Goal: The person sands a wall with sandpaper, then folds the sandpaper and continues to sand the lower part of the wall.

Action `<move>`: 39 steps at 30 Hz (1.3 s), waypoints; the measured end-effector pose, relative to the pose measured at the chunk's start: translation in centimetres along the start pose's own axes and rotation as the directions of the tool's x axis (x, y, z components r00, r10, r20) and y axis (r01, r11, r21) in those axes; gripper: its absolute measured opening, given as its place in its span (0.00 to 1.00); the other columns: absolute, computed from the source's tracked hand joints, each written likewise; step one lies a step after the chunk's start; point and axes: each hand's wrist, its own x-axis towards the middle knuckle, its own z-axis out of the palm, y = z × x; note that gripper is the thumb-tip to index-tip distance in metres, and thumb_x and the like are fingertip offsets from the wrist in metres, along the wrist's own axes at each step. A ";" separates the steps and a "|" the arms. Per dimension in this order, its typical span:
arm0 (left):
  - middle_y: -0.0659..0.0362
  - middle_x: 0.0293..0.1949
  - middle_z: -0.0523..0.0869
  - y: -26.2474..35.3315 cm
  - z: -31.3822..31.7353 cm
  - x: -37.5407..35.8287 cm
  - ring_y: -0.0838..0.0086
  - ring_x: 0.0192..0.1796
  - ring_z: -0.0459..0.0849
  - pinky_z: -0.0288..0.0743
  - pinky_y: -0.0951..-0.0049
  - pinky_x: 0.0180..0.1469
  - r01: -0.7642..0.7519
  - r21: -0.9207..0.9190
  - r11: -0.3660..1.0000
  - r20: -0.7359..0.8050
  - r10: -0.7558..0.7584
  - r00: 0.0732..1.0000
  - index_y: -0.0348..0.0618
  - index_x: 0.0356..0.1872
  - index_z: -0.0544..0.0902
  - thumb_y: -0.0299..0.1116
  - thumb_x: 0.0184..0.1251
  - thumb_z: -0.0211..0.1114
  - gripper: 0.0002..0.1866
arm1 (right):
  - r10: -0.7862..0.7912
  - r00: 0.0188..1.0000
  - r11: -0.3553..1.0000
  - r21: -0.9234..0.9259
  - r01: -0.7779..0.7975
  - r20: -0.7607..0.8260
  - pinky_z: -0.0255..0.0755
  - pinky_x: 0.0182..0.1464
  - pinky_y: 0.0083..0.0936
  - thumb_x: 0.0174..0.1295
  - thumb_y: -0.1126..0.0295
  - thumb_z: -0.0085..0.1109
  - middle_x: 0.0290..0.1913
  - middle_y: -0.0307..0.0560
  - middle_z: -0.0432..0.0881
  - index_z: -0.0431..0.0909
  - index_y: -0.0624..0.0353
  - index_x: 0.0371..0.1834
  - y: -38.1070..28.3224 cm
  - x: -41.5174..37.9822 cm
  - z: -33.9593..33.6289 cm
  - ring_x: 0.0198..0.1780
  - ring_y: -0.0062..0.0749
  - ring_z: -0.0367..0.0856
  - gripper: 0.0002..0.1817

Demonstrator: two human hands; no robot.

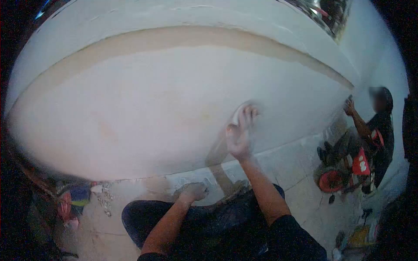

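While our right hand [241, 135], its fingers together, presses a pale flat pad [237, 115] against the broad, smooth white panel [143, 104] filling the frame's middle, our left hand [193, 191], fingers curled in, sits at lower centre.

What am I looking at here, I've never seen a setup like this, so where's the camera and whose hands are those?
There is no machine here. One head-worn camera looks forward and down, so the two bare hands coming up from below are the wearer's own. The right hand is against a broad pale surface, with a whitish piece by its fingers, too blurred to identify. The left hand is near the wearer's knee; I can't make out anything in it. Over at the picture's right, another person reaches toward the same surface, near a red round container on the floor.
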 end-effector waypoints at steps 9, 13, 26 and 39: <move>0.43 0.62 0.85 -0.5 1.6 2.8 0.45 0.64 0.83 0.77 0.48 0.65 -0.085 0.052 0.995 -0.134 0.091 0.987 0.46 0.63 0.83 0.50 0.80 0.54 0.23 | 0.552 0.826 0.831 0.012 -0.557 0.115 0.77 0.63 0.37 0.73 0.65 0.61 0.58 0.58 0.87 0.84 0.62 0.60 -0.7 -10.8 -1.8 0.61 0.50 0.85 0.17; 0.45 0.61 0.85 -6.3 5.3 7.0 0.47 0.61 0.84 0.78 0.51 0.61 -0.104 0.131 0.986 -0.251 0.135 0.959 0.48 0.69 0.79 0.48 0.82 0.55 0.24 | 0.740 0.585 0.582 0.120 -0.804 0.332 0.78 0.60 0.38 0.72 0.58 0.62 0.51 0.59 0.89 0.85 0.65 0.58 -1.9 -15.3 -0.1 0.55 0.47 0.87 0.22; 0.54 0.47 0.87 2.2 -3.0 1.5 0.67 0.47 0.87 0.81 0.65 0.51 -0.357 -0.931 0.076 -0.364 -0.240 0.900 0.39 0.54 0.79 0.40 0.77 0.66 0.16 | 0.570 0.436 0.290 0.325 -0.900 0.696 0.76 0.61 0.34 0.63 0.56 0.71 0.53 0.52 0.88 0.84 0.66 0.57 -0.3 -13.8 0.0 0.55 0.36 0.85 0.26; 0.57 0.42 0.90 1.3 -11.5 0.9 0.76 0.46 0.86 0.79 0.75 0.49 -0.353 -0.851 0.388 -0.487 -0.334 0.807 0.35 0.54 0.85 0.32 0.71 0.74 0.16 | 0.352 0.275 0.388 0.128 -0.913 0.895 0.80 0.53 0.30 0.68 0.56 0.70 0.44 0.44 0.92 0.89 0.59 0.50 2.1 -8.7 -0.1 0.46 0.29 0.88 0.18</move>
